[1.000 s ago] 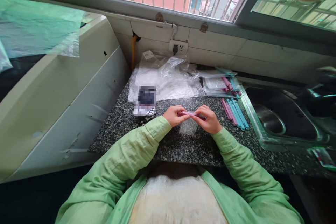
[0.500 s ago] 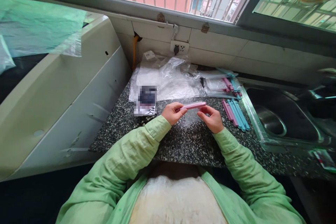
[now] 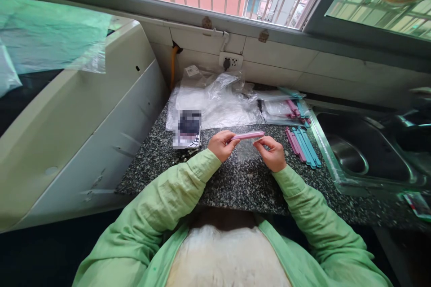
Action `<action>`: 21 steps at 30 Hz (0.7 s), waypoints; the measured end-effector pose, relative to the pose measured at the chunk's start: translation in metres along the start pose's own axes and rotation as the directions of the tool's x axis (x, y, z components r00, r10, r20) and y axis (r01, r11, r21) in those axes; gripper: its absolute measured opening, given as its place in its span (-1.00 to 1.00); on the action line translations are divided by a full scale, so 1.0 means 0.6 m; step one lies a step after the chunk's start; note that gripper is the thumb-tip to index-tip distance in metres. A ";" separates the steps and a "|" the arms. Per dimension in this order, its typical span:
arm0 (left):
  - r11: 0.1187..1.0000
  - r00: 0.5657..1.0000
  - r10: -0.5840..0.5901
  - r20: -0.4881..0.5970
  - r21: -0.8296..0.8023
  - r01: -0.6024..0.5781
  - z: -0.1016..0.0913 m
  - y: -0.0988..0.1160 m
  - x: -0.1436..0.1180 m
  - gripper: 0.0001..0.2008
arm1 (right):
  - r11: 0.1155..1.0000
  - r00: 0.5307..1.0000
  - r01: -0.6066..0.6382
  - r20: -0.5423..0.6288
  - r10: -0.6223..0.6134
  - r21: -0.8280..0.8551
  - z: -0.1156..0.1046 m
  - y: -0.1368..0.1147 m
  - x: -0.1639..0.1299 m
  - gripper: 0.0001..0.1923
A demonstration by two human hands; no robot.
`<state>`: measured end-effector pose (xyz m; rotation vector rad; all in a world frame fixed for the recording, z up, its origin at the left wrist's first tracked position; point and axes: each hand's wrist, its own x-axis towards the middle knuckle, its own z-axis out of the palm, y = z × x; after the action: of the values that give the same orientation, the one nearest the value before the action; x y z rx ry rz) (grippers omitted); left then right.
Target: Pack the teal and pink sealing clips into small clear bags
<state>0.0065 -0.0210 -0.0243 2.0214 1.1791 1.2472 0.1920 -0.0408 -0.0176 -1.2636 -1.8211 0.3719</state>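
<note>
My left hand [image 3: 221,145] is closed around one end of a pink bag clip [image 3: 249,135], which points to the right above the counter. Below the clip hangs a small clear plastic bag [image 3: 247,150], faint against the speckled stone. At the bag's right edge, the thumb and forefinger of my right hand [image 3: 272,153] are pinched together on it, just under the clip's far end. Pink bag clips [image 3: 295,145] and blue bag clips [image 3: 306,147] lie side by side to the right of my right hand.
Clear plastic bags [image 3: 215,98] are spread at the back of the counter, beside packs with more clips [image 3: 291,107]. A blurred-out printed card [image 3: 191,139] lies left. A steel sink [image 3: 367,143] is at right, a pale appliance panel [image 3: 101,130] at left, a wall socket [image 3: 230,61] behind.
The right fingertips have shifted slightly down and away from the clip's end. My left hand and the pink bag clip stay almost in place.
</note>
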 end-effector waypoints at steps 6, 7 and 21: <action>0.999 0.999 -0.030 0.022 -0.041 0.031 -0.001 -0.003 0.004 -0.80 | 1.000 1.000 -0.026 0.001 0.026 0.011 0.004 0.003 -0.002 -0.82; 0.998 0.999 -0.035 0.027 -0.050 0.037 -0.001 -0.003 0.004 -0.80 | 0.999 0.999 -0.037 0.004 0.037 0.013 0.004 0.004 -0.002 -0.83; 0.992 0.996 -0.084 -0.042 -0.102 0.079 -0.010 0.007 0.006 -0.78 | 1.000 0.999 -0.008 0.037 0.008 -0.015 0.003 0.010 -0.003 -0.81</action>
<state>0.0036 -0.0205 -0.0169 1.8628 1.1838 1.2923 0.1944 -0.0391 -0.0237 -1.2823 -1.8537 0.3892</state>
